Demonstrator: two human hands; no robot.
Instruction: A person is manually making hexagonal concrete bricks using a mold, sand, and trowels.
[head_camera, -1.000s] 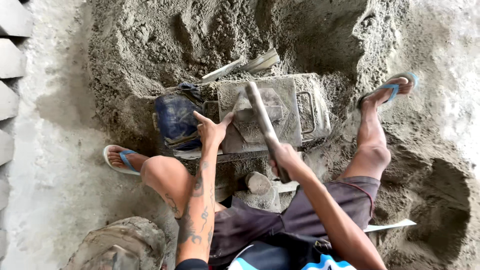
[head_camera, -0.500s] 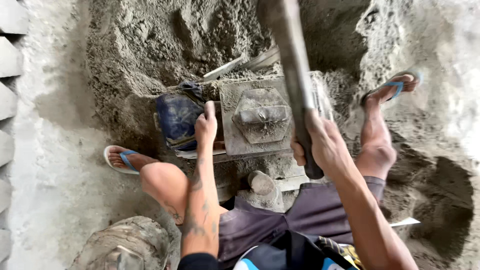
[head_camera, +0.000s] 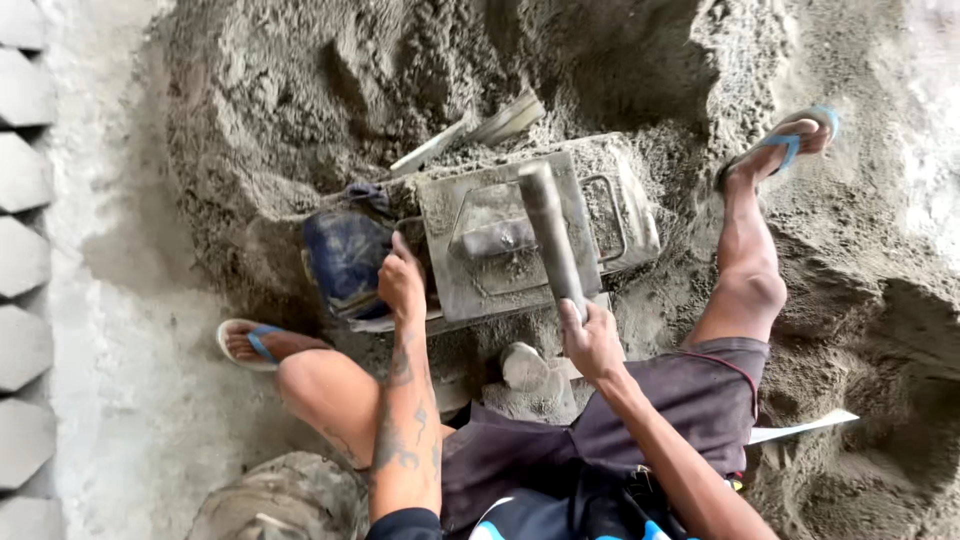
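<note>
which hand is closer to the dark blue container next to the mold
Left. The left hand rests at the metal mold's left edge, right beside the dark blue container. The right hand grips the rod on the mold's far side, well away from it.

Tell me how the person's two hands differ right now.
The right hand is closed around the grey bar, which lies across the metal mould; the left hand holds no tool and rests on the mould's left edge, beside the blue bucket. Both hands reach forward to the mould.
</note>
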